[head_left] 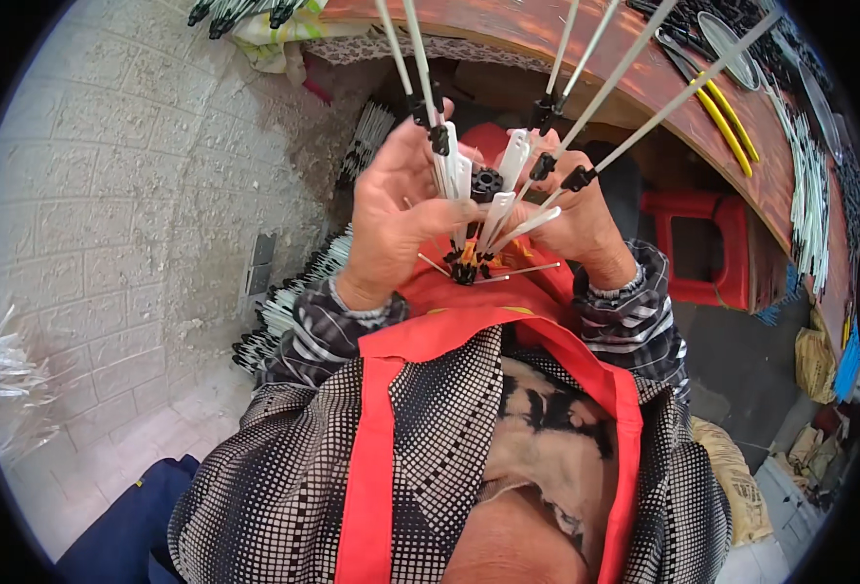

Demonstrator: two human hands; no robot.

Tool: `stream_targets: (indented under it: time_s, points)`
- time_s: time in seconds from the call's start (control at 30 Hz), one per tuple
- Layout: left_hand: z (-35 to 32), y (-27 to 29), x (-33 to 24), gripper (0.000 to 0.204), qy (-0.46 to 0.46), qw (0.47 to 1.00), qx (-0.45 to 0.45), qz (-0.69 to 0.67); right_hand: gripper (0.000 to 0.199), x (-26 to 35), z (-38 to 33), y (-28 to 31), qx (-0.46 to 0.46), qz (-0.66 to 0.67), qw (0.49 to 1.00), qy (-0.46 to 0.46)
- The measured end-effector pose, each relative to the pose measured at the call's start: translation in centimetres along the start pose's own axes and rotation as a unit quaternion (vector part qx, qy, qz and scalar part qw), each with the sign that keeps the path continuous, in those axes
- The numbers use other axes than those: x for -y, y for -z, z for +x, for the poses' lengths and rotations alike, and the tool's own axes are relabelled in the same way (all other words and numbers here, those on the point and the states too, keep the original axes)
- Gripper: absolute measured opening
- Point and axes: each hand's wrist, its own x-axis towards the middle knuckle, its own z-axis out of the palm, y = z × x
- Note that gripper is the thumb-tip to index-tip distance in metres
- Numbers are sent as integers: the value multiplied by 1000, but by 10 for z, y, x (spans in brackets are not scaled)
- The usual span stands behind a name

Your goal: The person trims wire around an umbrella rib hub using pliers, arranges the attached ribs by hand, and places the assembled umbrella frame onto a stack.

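Between my hands stands what looks like an umbrella frame, with long pale ribs (620, 78) fanning upward and black joints (439, 139) along them. White flat struts (514, 161) rise around a black notched hub (487, 183). Lower down is a second black hub (464, 273), with thin rods sticking out sideways over my red apron (547, 331). My left hand (396, 204) grips the frame's left side, its thumb lying across the white struts. On the other side my right hand (581, 209) has its fingers closed around the struts; their tips are partly hidden.
A reddish-brown table (585, 44) curves across the far side, bearing yellow-handled cutters (722, 117) and bundles of pale rods (809, 195). A red stool (697, 248) stands at right. More rod bundles (293, 302) lie along the left, beside a pale brick wall (99, 195).
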Motion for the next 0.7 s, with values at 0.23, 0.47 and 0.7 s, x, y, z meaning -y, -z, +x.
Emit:
stream_targets:
  time_s: [0.23,0.47,0.7]
  points:
    - [12,39,8,98,72,976,112,-173,32,-5,1,5,76,-24,996,26]
    - [18,50,17,87,192,967,167,-25,36,0,5,1,77,-51,995,49]
    - [20,33,24,51,109,981,91,-131,28,5,6,-3,83,-50,995,19]
